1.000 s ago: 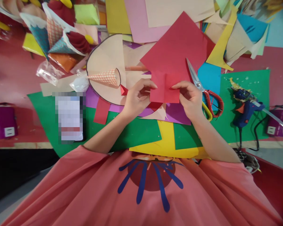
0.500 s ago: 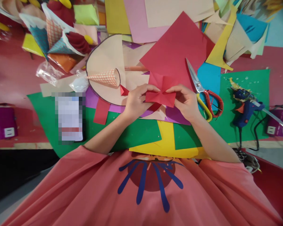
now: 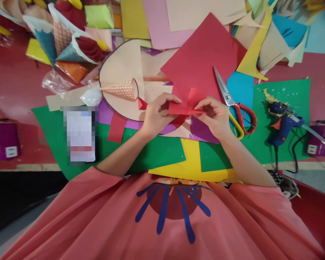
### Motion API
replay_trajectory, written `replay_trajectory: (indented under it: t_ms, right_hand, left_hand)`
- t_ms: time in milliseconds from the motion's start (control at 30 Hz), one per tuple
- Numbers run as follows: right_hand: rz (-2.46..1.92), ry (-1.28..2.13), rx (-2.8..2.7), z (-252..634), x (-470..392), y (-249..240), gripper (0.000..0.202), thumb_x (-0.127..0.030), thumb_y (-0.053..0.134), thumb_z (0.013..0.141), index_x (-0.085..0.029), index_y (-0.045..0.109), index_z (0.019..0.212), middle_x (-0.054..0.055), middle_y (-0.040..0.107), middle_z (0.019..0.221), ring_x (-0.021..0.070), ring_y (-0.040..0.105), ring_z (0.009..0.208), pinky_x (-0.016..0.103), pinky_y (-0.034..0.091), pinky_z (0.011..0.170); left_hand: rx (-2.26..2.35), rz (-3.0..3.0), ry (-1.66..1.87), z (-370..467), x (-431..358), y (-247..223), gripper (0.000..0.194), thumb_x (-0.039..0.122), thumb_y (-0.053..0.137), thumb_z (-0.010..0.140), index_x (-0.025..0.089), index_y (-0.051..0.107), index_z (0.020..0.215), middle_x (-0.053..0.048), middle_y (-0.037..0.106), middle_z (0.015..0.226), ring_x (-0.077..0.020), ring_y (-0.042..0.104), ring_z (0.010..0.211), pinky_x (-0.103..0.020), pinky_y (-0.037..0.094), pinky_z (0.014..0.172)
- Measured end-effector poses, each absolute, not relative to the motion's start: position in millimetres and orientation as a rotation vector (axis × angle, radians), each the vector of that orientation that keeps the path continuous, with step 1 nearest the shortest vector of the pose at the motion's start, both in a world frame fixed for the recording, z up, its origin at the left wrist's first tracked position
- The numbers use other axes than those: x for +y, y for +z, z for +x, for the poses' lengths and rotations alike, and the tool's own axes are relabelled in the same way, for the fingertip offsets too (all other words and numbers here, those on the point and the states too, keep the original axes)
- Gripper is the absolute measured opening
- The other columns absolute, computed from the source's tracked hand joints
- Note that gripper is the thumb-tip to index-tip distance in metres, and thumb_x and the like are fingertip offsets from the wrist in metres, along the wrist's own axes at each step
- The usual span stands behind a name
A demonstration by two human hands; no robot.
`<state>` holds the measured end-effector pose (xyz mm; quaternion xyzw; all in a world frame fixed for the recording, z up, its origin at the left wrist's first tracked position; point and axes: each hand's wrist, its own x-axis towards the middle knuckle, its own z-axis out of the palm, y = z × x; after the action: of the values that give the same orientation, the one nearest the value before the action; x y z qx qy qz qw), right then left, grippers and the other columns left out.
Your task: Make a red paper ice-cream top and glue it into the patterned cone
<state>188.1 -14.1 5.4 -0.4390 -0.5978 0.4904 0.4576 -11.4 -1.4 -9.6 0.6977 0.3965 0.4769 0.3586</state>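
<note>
At the far left, a purple box (image 3: 4, 141) is sitting on the red surface (image 3: 5, 83). Above and to the right of it, several decorated paper cones (image 3: 61, 38) are lying in a cluster, with an orange packet (image 3: 73, 71) resting just below them. A phone (image 3: 81, 135) is lying on the left green sheet (image 3: 49, 126); its screen is pixelated and cannot be read. Next, a beige half-disc (image 3: 119, 63) with a dark outline is carrying a checkered cone (image 3: 121, 89), which is lying on its side with its wide end facing right. A red strip (image 3: 117, 127) is lying below the half-disc.

At center, the left hand (image 3: 157, 115) is pinching the left side of the folded red paper (image 3: 182, 108) between thumb and fingers. The paper is spanning the gap between the two hands, in front of a large red sheet (image 3: 206, 47); one flap is projecting upward. The right hand (image 3: 218, 113) is pinching the paper's right side.

Just beyond the right hand, scissors (image 3: 228, 100) are lying with the tip pointing up and left over the large red sheet. Farther right, a blue glue gun (image 3: 283, 130) is resting on the right green sheet (image 3: 257, 150), near a second purple box (image 3: 321, 141).
</note>
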Motion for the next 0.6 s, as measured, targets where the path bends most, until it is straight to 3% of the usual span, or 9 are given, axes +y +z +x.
replay_trajectory:
  t_ms: [233,600]
  right_hand:
    - [-1.154,1.13,-1.419,184.5,-14.2,12.3,0.029,-0.046,0.076,0.074,-0.022,0.061,0.073,-0.003,0.059,0.069,0.0093,0.059,0.064,0.025,0.05,0.061]
    - [-1.194,1.248,-1.374,185.5,-16.7,5.0,0.033,-0.049,0.075,0.075,-0.024,0.054,0.078,-0.003,0.059,0.072,0.0118,0.062,0.065,0.029,0.053,0.061]
  left_hand:
    - [0.955,1.638,1.274,-8.0,-2.5,-9.5,0.009,0.027,0.07,0.083,0.022,0.063,0.085,0.002,0.064,0.081,-0.0081,0.064,0.075,-0.02,0.054,0.066]
    - [0.988,1.514,1.282,-2.3,-4.7,-9.2,0.031,0.043,0.068,0.083,0.019,0.053,0.073,0.003,0.054,0.071,-0.0057,0.056,0.066,-0.018,0.049,0.059]
